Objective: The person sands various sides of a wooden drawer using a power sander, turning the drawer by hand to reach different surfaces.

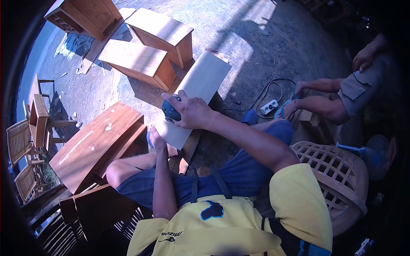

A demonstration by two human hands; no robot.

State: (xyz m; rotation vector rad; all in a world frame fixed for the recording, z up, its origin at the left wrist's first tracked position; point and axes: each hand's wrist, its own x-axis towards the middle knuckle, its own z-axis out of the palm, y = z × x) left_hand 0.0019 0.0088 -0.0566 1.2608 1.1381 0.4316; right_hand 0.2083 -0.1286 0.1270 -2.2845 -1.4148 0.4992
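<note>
A long pale wooden board (202, 79) lies slantwise in front of me, its near end between my legs. My right hand (192, 112) is wrapped over a dark teal, rounded palm sander (171, 109) on the board's left part. At the board's near left edge, my left hand (158, 140) grips the board, its fingers partly hidden.
Two small wooden cabinets (136, 59) stand beyond the board. A reddish-brown wooden piece (97, 141) lies at my left. On the right are a white power strip (269, 107) with a cord, a seated person's legs (318, 100) and a lattice-backed wooden chair (329, 164).
</note>
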